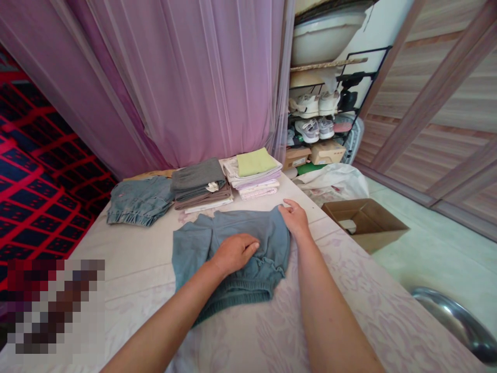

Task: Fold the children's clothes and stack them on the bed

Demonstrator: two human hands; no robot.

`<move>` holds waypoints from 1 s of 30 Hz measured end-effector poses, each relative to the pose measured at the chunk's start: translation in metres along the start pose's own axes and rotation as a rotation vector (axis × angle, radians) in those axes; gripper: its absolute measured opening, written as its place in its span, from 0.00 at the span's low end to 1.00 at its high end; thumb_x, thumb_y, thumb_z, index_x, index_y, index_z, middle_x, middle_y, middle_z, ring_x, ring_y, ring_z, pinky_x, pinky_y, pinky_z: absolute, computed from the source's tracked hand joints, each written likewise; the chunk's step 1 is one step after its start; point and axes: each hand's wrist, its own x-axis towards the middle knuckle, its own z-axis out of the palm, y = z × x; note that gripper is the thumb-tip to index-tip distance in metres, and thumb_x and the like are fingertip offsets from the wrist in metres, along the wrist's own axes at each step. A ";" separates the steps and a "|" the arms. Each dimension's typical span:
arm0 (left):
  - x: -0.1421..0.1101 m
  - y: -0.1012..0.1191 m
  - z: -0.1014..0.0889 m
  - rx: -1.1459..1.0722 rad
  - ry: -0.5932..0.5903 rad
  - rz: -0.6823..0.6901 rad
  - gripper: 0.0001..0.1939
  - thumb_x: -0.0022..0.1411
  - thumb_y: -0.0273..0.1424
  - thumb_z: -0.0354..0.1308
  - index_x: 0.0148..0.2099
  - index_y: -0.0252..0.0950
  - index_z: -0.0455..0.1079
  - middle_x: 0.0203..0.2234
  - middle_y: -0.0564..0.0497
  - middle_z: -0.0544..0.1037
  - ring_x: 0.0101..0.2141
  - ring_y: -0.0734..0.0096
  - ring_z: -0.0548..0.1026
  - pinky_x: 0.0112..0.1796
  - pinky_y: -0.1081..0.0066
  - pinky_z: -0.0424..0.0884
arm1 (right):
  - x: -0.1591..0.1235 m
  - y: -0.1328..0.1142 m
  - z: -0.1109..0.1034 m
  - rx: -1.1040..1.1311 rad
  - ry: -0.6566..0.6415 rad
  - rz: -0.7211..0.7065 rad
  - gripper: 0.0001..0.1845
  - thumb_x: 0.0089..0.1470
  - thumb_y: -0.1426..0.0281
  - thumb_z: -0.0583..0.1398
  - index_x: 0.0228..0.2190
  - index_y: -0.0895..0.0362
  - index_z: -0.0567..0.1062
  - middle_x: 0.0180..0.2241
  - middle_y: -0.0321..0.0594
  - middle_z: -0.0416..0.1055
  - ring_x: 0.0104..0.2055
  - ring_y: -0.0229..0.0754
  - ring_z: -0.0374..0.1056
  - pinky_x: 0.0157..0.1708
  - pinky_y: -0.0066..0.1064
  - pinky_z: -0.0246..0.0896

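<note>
2 bare hands rest on a pair of blue-grey shorts (266, 233), which lies on a pale floral cloth (248, 336) with its elastic waistband toward 6 o'clock. Left hand (236, 252) lies across the middle of the shorts with its fingers curled; whether they pinch any fabric, I cannot tell. Right hand (295, 217) touches the corner of the shorts at about 1 o'clock, thumb and fingers at the edge; whether they grip it is unclear.

Counted from the shorts, folded denim shorts (142, 199) lie at 10 o'clock. At 11 o'clock stands a stack of folded clothes, a grey garment (198, 173) over brown ones (202, 197). Just beside it, at 12 o'clock, a lime-green piece (254, 162) tops a paler pile (258, 186). Behind both stacks hangs a purple curtain (209, 77).

Toward 1 o'clock, 2 white shoes (308, 105) sit on a rack above 2 greyish ones (309, 130). An open cardboard box (380, 217) stands on the floor between 2 and 3 o'clock, and a shiny metal basin (450, 316) lies past 3.
</note>
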 end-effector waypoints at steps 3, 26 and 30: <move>0.022 -0.019 -0.013 0.125 0.044 -0.201 0.17 0.68 0.33 0.44 0.47 0.39 0.73 0.43 0.50 0.78 0.45 0.68 0.74 0.47 0.72 0.67 | 0.000 0.004 -0.002 0.022 0.031 -0.026 0.29 0.45 0.59 0.57 0.47 0.60 0.73 0.20 0.33 0.70 0.23 0.40 0.65 0.28 0.31 0.61; 0.055 -0.081 -0.032 0.408 0.050 -0.458 0.16 0.61 0.28 0.50 0.52 0.39 0.64 0.47 0.44 0.72 0.42 0.59 0.74 0.41 0.65 0.69 | -0.016 -0.020 -0.022 -0.606 -0.013 0.017 0.22 0.52 0.67 0.54 0.49 0.51 0.72 0.37 0.39 0.76 0.39 0.45 0.70 0.36 0.32 0.59; 0.049 -0.082 -0.030 0.375 0.133 -0.424 0.20 0.60 0.21 0.47 0.53 0.37 0.65 0.52 0.42 0.68 0.46 0.60 0.73 0.47 0.64 0.68 | -0.014 -0.019 -0.021 -0.622 -0.008 0.013 0.22 0.52 0.66 0.55 0.49 0.51 0.72 0.37 0.40 0.76 0.39 0.46 0.70 0.35 0.32 0.59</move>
